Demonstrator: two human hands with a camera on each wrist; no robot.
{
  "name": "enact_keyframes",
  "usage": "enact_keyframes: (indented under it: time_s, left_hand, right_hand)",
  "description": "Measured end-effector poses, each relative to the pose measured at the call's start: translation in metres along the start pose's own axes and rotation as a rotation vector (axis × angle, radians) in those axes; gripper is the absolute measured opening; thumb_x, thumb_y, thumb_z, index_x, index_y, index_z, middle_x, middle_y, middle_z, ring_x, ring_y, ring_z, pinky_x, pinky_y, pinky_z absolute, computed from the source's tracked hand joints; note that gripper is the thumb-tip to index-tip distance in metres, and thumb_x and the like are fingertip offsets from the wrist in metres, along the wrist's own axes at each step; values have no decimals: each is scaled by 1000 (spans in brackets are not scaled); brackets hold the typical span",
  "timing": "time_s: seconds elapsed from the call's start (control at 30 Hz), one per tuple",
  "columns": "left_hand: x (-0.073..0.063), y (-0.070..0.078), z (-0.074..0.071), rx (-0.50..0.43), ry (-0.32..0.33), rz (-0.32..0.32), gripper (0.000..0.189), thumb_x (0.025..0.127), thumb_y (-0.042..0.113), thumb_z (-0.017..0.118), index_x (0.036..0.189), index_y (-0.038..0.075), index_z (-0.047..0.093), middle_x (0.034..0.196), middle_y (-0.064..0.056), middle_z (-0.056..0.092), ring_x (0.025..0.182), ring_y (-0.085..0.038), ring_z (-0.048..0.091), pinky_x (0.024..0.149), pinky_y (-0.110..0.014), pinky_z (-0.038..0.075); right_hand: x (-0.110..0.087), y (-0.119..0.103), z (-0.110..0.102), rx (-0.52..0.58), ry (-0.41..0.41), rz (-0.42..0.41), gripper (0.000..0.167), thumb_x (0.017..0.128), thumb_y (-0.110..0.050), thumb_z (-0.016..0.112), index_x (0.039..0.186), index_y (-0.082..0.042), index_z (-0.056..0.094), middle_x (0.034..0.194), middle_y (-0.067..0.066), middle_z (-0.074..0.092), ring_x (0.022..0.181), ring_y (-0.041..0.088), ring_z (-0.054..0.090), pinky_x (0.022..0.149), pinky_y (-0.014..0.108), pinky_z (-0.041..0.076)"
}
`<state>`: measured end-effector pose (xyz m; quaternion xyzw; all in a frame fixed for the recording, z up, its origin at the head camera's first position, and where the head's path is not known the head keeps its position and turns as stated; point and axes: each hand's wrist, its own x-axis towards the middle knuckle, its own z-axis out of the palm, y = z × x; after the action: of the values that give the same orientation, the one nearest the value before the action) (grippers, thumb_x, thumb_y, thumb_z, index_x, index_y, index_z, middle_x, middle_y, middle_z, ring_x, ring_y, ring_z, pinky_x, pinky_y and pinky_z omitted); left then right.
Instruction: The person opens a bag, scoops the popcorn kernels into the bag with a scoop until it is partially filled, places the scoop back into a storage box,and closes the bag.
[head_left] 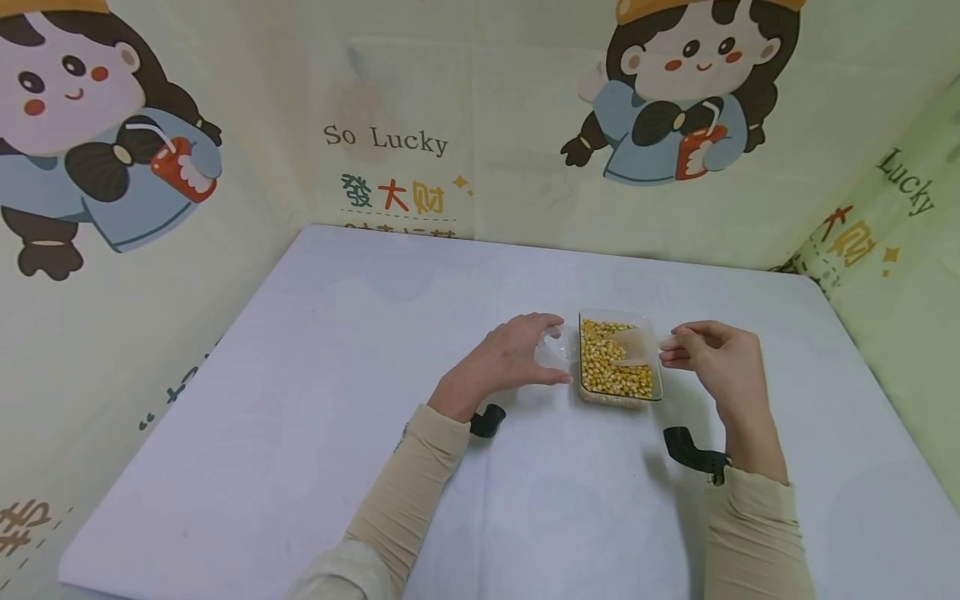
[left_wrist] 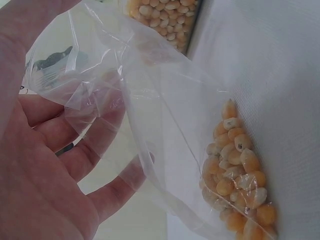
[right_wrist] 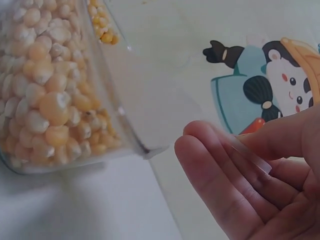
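A clear rectangular container (head_left: 618, 379) full of corn kernels (head_left: 600, 377) stands on the table. My right hand (head_left: 722, 354), at its right side, pinches the handle of a translucent scoop (head_left: 633, 344) between thumb and fingers. The scoop's bowl lies over the kernels; in the right wrist view its handle end (right_wrist: 252, 157) shows along the fingers. Left of the container, my left hand (head_left: 513, 352) spreads thumb and fingers apart at the mouth of a clear plastic bag (left_wrist: 165, 110). Film covers the fingertips (left_wrist: 135, 170). Some kernels (left_wrist: 235, 175) lie in the bag's bottom.
The white table (head_left: 360, 333) reaches to a patterned cloth backdrop (head_left: 517, 150) at the back and sides. Black wrist camera mounts (head_left: 693, 450) stick out below both hands.
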<state>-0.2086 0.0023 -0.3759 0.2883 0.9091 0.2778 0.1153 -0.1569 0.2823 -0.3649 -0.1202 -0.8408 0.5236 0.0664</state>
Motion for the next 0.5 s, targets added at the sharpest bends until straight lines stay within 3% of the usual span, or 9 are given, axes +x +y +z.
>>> enact_keyframes:
  time_s: [0.1,0.33,0.5]
  left_hand:
    - [0,0,0,2,1,2,83,81,50,78,148,17,44,140,2,56,138,-17,46,112,-39,41]
    - [0,0,1,-7,1,-2,82,81,50,78,148,17,44,139,2,57,136,-18,47,111,-40,42]
    - [1,0,2,-15,0,-5,82,81,50,78,148,18,44,138,3,58,136,-18,46,111,-39,42]
  right_hand:
    - [2,5,0,37,-14,-2,35,103,-17,51,121,12,56,74,-16,69,69,5,72,68,24,59]
    - [6,14,0,250,-43,19,33,100,-12,56,117,16,53,74,-8,73,66,9,73,66,23,59]
    - [7,18,0,308,-55,43,29,100,-13,57,113,13,54,74,-7,73,66,8,73,66,22,59]
